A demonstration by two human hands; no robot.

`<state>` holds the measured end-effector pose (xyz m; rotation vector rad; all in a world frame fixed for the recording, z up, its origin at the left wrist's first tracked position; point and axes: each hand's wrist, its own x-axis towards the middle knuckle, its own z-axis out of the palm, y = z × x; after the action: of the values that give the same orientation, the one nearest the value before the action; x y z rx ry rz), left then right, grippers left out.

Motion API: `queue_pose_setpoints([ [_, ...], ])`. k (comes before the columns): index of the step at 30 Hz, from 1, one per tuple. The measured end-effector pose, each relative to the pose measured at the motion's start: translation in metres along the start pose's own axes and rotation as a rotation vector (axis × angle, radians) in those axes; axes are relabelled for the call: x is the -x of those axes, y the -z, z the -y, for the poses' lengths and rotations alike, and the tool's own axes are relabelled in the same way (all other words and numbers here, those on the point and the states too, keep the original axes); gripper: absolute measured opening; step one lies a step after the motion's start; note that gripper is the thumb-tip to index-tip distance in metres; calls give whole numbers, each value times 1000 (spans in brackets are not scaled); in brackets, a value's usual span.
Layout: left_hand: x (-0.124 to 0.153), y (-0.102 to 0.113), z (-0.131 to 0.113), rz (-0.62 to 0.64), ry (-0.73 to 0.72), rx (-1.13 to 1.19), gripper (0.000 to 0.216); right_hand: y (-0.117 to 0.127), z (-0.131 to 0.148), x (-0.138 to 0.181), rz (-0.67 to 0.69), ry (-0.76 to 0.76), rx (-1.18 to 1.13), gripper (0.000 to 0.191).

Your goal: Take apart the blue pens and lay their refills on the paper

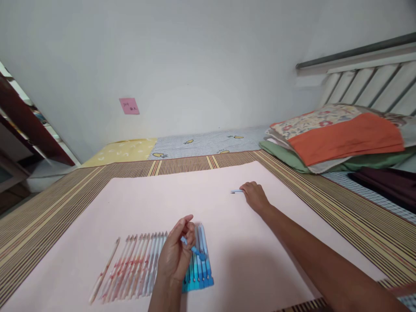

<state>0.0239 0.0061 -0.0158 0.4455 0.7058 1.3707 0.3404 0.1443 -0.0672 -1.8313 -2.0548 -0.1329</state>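
Note:
My left hand (178, 251) is closed around a slim blue pen (197, 252), which slants down to the right; part of it is hidden by the fingers. Below and around that hand lies a row of pens on a pale pink sheet (260, 247). To its left are pens with cream, pinkish and clear barrels (130, 268); to its right, blue pens (203, 247), partly covered by the hand. Farther off on the right, my right hand (255, 196) grips a thin pale blue pen (237, 191) at the sheet's surface, its narrow end pointing left.
A striped mat (292, 186) lies under the sheet. Behind it is a checked cloth (195, 145) along the wall, with a yellow cloth (123, 151) at left. Folded orange and floral bedding (344, 134) is piled at right by a white headboard (373, 86). A pink note (129, 106) sticks to the wall.

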Motion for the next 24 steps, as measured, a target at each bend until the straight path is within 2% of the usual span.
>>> queue_pose_setpoints([
  [3,0,0,0,-2,-8,-7,22,3,2,3,34,69,56,19],
  [6,-1,-1,1,8,-13,-12,22,3,3,3,86,105,96,23],
  [15,-2,2,4,22,1,-10,24,-4,5,-13,98,101,147,24],
  [24,-3,3,6,33,12,2,28,-14,11,-17,93,59,145,25],
])
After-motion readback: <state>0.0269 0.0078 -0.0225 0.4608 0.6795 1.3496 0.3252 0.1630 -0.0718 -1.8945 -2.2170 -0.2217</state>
